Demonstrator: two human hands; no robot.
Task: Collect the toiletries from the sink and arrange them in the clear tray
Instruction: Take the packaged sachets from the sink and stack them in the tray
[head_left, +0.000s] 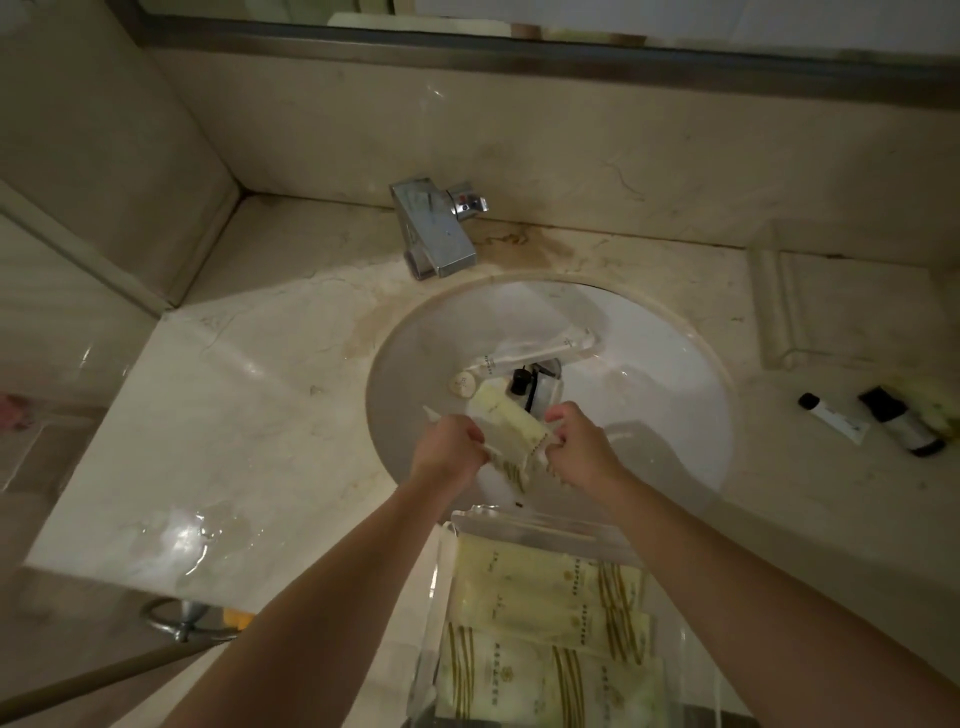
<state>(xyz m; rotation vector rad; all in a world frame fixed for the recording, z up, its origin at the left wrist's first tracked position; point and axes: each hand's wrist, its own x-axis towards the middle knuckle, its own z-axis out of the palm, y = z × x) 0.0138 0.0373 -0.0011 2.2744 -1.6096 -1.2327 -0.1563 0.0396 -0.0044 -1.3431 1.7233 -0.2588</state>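
Nearest the camera, the clear tray (540, 525) sits on the front edge of the surface, already carrying several pale yellow packets (545, 587) with gold stripes, laid flat and overlapping.

Just beyond it, over the near part of the sink (649, 332), both hands hold one yellow sachet (511, 423). Left hand (449, 449) has its fingers curled round the sachet's left edge; right hand (579, 441) pinches its right edge, and the sachet is stretched between them, tilted, its far end pointing toward the drain. Whether it touches the basin I cannot tell.

Past the sachet, in the bottom of the sink, lie a small round cap-like item (462, 385), a long clear-wrapped toothbrush pack (540, 351) lying crosswise, and a clear packet with a black comb (532, 387) in it, close together around the drain.

Behind the sink stands the chrome faucet (434, 228). To the right, on the marble surface (260, 395), a small white tube with a black cap (831, 418) and a dark bottle (901, 421) lie side by side, well apart from the sink, with something yellow just behind the bottle. A wet patch (192, 535) shines on the left.
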